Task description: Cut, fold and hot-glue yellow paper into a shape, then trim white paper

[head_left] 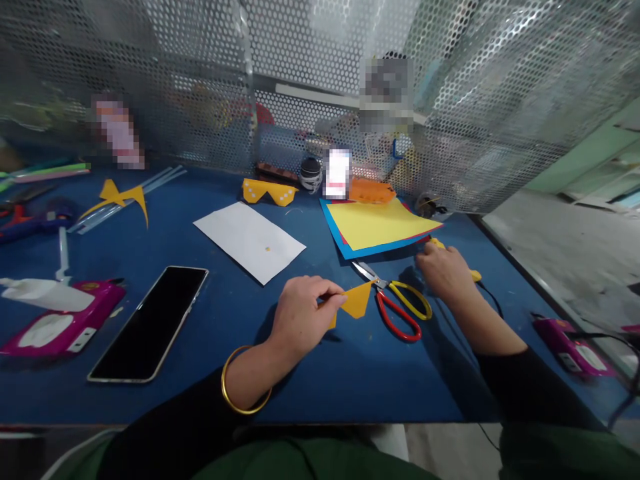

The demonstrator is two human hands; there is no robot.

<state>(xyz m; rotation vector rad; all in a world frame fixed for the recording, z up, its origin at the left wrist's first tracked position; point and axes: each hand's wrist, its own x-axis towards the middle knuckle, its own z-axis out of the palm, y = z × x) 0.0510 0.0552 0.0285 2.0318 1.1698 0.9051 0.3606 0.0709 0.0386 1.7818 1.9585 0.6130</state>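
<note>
My left hand [305, 313] pinches a yellow-orange paper cut-out [357, 303] between thumb and fingers, just above the blue table. Part of the cut-out is hidden behind the fingers. My right hand [447, 270] is closed over a yellow glue gun [475, 275] with a black cord, lying at the right; most of its body is covered by the hand. Between the hands lie scissors [395, 301] with one red and one yellow handle, blades pointing to the upper left. Behind them is a stack of coloured sheets, with a yellow sheet [377, 225] on top.
A white sheet [250, 240] and a phone [150, 323] lie to the left. Yellow paper glasses [269, 192] stand at the back. Clear sticks [135, 199] lie under yellow cut-outs [117, 195]. Magenta devices sit at the left [65, 320] and right [570, 348]. Perforated metal [310, 60] closes the back.
</note>
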